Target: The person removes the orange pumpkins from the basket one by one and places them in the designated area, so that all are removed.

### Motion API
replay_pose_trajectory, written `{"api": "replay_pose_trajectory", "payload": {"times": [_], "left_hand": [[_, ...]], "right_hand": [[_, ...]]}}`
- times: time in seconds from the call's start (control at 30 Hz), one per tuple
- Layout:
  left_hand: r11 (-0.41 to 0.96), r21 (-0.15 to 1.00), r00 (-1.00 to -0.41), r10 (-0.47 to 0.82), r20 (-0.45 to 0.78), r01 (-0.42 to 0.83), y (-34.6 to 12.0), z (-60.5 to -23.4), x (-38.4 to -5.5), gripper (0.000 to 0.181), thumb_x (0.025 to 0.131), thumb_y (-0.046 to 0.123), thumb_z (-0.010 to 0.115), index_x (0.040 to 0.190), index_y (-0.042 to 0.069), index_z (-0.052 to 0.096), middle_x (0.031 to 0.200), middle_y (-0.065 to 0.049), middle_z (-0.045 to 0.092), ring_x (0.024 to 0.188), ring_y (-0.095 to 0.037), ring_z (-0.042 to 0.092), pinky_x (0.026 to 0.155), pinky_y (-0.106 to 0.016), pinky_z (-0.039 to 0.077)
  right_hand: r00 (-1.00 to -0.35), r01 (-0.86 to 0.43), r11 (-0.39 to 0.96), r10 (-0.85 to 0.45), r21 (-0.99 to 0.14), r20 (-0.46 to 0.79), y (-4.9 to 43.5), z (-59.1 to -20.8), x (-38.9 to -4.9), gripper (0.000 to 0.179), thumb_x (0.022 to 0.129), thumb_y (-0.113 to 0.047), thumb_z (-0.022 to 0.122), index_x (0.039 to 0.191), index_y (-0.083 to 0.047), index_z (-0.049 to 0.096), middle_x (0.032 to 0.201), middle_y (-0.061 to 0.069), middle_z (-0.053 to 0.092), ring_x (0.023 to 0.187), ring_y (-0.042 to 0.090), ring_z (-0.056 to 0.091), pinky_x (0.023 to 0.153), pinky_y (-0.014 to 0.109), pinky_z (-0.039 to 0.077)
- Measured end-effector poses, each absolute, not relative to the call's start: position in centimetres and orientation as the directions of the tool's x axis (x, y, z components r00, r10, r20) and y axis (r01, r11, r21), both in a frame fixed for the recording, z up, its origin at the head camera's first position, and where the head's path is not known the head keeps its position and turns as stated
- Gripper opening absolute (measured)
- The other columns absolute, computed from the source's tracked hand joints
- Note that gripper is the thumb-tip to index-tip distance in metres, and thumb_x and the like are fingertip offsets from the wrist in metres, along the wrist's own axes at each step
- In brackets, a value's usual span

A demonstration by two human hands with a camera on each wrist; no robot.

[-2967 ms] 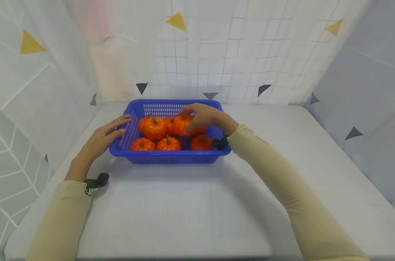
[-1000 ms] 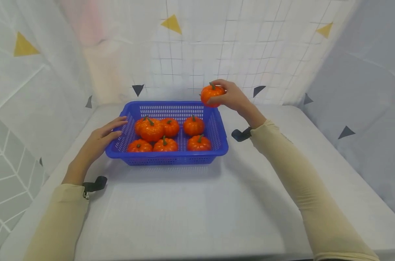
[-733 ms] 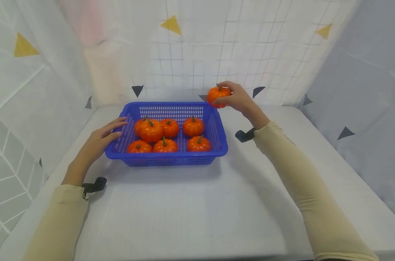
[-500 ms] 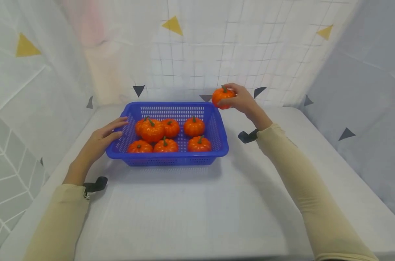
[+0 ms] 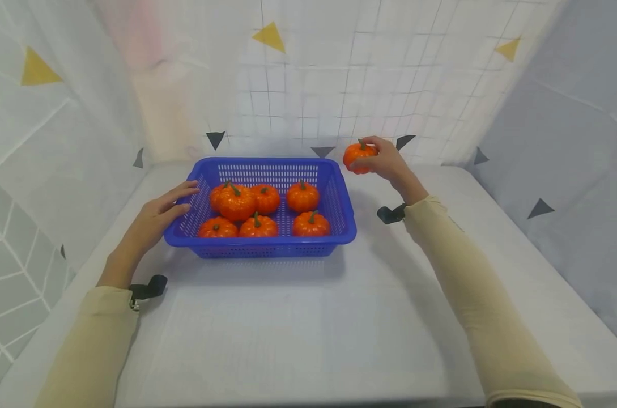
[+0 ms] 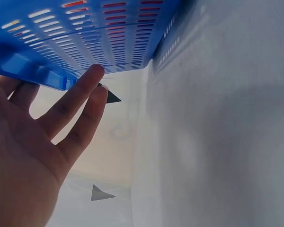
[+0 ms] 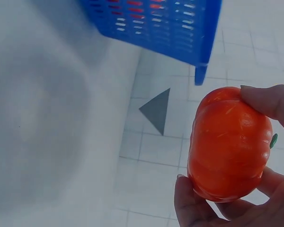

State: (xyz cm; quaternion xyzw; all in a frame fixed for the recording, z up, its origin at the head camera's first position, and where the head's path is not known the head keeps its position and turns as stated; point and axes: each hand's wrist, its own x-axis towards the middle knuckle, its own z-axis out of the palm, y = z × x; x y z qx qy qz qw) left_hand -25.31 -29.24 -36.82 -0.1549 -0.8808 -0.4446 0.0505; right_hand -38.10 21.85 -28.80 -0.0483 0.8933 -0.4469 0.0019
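Observation:
A small orange toy pumpkin (image 5: 358, 158) with a green stem is pinched between the thumb and fingers of my right hand (image 5: 387, 161), beyond the basket's back right corner. In the right wrist view the pumpkin (image 7: 229, 144) hangs beside the basket wall (image 7: 156, 23). The blue plastic basket (image 5: 267, 247) holds several more pumpkins, one of them (image 5: 237, 203) lying on top of others at the left. My left hand (image 5: 155, 218) has its fingers extended over the basket's left rim. From the left wrist, that hand (image 6: 42, 137) shows straight fingers along the slotted side (image 6: 85, 38).
The basket stands on a white-covered table (image 5: 267, 340). Behind it rises a white wall covering with a grid and yellow and black triangles (image 5: 269, 37). Grey and white sheets close off both sides (image 5: 568, 141). A small black camera (image 5: 391, 213) sits on the right wrist.
My right hand has taken a pumpkin from the basket's right half, lifted it over the back right corner, then shifted right and slightly lower. The left hand stays at the rim.

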Motion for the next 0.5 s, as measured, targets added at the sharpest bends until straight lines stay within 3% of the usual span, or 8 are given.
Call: {"api": "replay_pose_trajectory", "payload": {"times": [0.5], "left_hand": [[0.548,0.769,-0.944,0.231,0.238,0.328,-29.2,-36.6,-25.2,0.049,0.108,0.030,0.054,0.155,0.018,0.052,0.166,0.002,0.035,0.154,-0.035,0.023,0.114,-0.071,0.025]], "right_hand": [[-0.999,-0.038,0.594,-0.032,-0.804,0.023,23.0,-31.1,-40.1,0.079,0.090,-0.024,0.081,0.158,-0.013,0.042,0.148,0.017,0.049,0.127,0.037,0.049,0.108,0.048,0.045]]}}
